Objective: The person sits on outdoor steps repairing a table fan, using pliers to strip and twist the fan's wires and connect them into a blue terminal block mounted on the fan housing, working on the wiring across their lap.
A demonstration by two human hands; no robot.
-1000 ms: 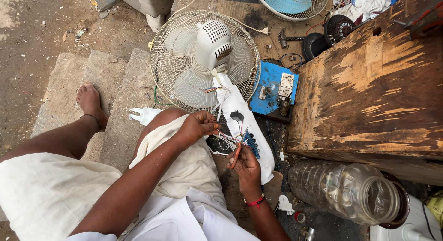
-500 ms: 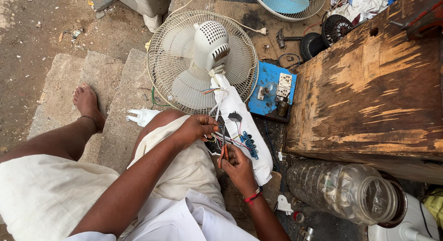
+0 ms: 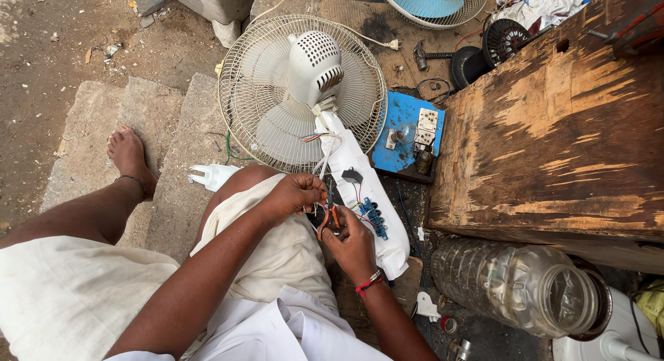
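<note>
Fingers of the left hand [image 3: 296, 195] curl narrowly around a bunch of thin wires [image 3: 324, 169] beside the open fan stand [image 3: 366, 209], pinching them near the knee. The right hand [image 3: 351, 242] closes around orange-handled pliers [image 3: 328, 216], whose tips sit among the same wires; the two hands almost touch. The stand lies across the person's lap, its coloured wires and a blue switch block [image 3: 373, 217] exposed. A white table fan [image 3: 304, 84] lies face down just beyond, joined to the stand. A blue board [image 3: 404, 122] with a bulb sits beside the fan, near a worn wooden bench [image 3: 560, 126].
</note>
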